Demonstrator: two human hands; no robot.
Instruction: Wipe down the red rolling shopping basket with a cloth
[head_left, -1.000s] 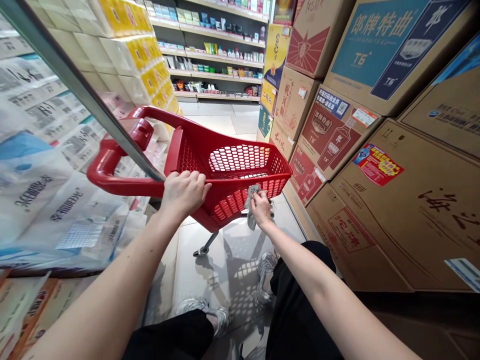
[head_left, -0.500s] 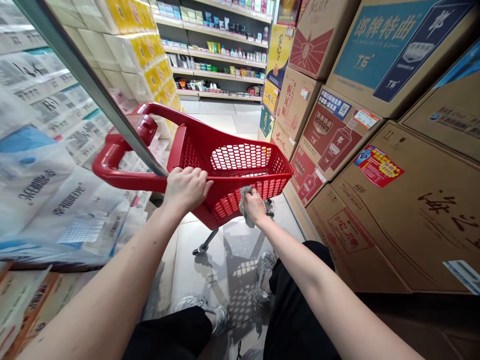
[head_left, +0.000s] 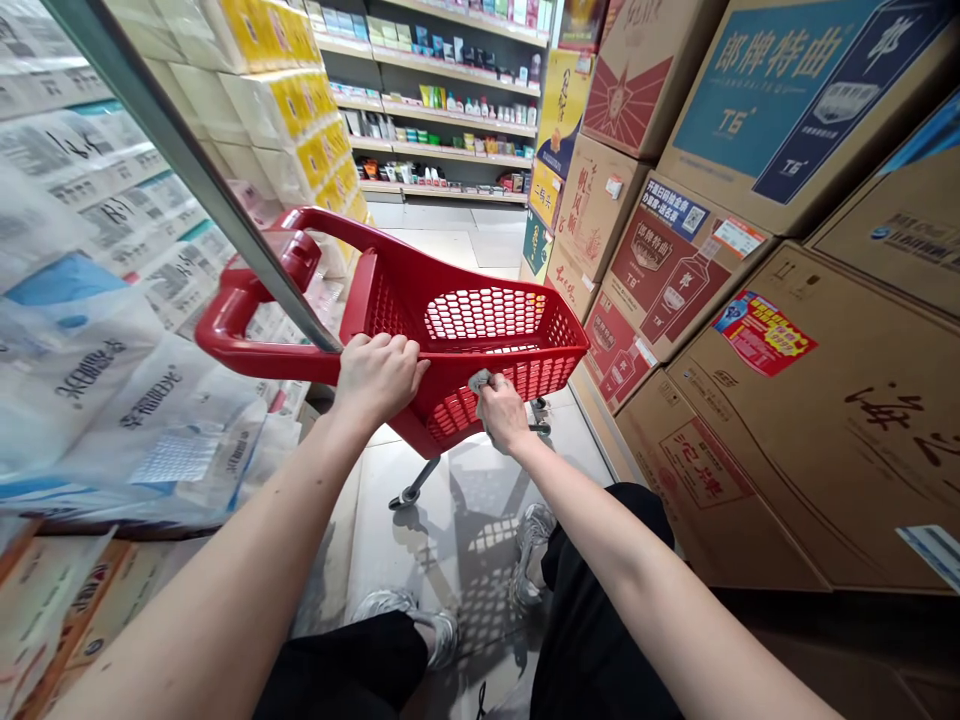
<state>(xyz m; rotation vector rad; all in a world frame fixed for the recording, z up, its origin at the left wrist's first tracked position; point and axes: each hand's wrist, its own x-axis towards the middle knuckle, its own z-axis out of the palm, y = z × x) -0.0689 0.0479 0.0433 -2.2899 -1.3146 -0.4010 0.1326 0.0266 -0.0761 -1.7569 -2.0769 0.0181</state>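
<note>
- Basket [head_left: 555, 345], red plastic mesh on wheels, sits tilted just ahead of the person's feet, with its red pull handle [head_left: 232, 320] reaching left.
- Left grip [head_left: 379, 378] is closed over the basket's near rim, as far as my feed shows.
- Right grip [head_left: 502, 412] is closed on a gray cloth [head_left: 478, 380], touching the basket's outer wall; the hand hides most of the cloth.
- Tissue packs [head_left: 90, 330] in plastic wrap are stacked along the left.
- Cardboard liquor cartons [head_left: 750, 440] are stacked along the right.
- Store shelves [head_left: 442, 110] stand far ahead, past the tile floor [head_left: 375, 520].
- Sneakers [head_left: 405, 610] show near, below the basket.
</note>
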